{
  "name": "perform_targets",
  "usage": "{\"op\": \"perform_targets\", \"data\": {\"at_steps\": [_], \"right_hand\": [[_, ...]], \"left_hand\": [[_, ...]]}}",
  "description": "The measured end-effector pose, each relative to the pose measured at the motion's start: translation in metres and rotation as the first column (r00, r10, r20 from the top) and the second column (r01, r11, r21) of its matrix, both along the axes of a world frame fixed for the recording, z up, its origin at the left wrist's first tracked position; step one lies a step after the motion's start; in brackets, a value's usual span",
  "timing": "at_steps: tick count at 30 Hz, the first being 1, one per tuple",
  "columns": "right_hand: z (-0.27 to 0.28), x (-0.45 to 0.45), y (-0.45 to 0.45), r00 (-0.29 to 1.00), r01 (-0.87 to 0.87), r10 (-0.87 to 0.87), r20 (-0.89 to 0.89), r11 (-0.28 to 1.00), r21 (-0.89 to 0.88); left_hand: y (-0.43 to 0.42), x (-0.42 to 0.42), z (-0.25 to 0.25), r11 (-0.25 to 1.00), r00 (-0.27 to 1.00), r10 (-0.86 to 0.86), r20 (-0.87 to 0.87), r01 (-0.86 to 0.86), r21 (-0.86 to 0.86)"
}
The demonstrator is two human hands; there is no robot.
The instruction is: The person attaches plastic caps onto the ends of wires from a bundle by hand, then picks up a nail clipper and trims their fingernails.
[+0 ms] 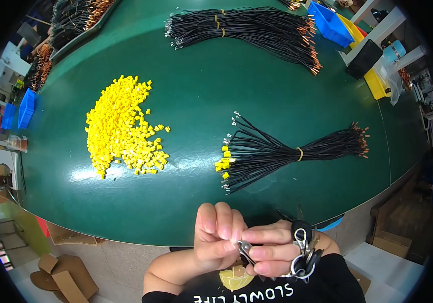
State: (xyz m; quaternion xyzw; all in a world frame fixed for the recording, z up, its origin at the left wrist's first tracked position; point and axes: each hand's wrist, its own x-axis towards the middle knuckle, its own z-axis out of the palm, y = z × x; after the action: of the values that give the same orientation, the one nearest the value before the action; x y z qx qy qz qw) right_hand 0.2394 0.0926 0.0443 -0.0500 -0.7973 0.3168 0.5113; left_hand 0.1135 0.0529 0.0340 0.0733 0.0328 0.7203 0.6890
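My right hand point(272, 247) grips small silver nail clippers point(246, 248). A key ring with keys point(302, 257) and a black fob point(301, 230) hangs at the outer side of that hand. My left hand point(219, 235) is closed, its thumb and fingertips pressed together at the clippers' jaws. Whether anything is between those fingertips cannot be made out. Both hands are close to my body, at the table's near edge. Beyond them lies a tied bundle of black wires point(297, 154), with yellow housings point(224, 162) on several of its metal-tipped ends.
A pile of loose yellow housings point(120, 131) lies left on the green table point(191, 91). A larger black wire bundle point(242, 33) lies at the back. Blue bins point(330, 25) and a black phone-like object point(364, 59) stand back right. Cardboard boxes point(65, 278) sit on the floor.
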Motion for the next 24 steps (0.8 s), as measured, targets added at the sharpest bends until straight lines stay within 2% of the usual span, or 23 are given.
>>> {"op": "perform_targets", "data": {"at_steps": [8,11,15,19,24], "right_hand": [[0.012,0.008,0.004,0.997,-0.004,0.004,0.074,1.000,0.000],[0.013,0.010,0.007,0.993,0.009,-0.019,0.118,0.996,0.089],[0.013,0.011,0.006,0.989,0.019,-0.032,0.143,0.996,0.087],[0.012,0.007,0.004,0.997,0.044,-0.047,0.059,0.997,0.062],[0.012,0.006,0.005,0.996,0.034,-0.042,0.083,0.995,0.094]], "left_hand": [[-0.001,0.002,-0.001,1.000,0.999,-0.018,-0.042,0.018,-0.007],[-0.002,0.004,0.000,0.999,0.999,-0.018,-0.050,0.017,-0.029],[-0.003,0.005,0.000,0.998,0.999,0.000,-0.048,-0.003,-0.062],[-0.004,0.005,0.000,0.997,0.999,0.030,-0.029,-0.032,-0.065],[-0.005,0.004,0.000,0.999,0.998,0.032,-0.047,-0.034,-0.038]]}}
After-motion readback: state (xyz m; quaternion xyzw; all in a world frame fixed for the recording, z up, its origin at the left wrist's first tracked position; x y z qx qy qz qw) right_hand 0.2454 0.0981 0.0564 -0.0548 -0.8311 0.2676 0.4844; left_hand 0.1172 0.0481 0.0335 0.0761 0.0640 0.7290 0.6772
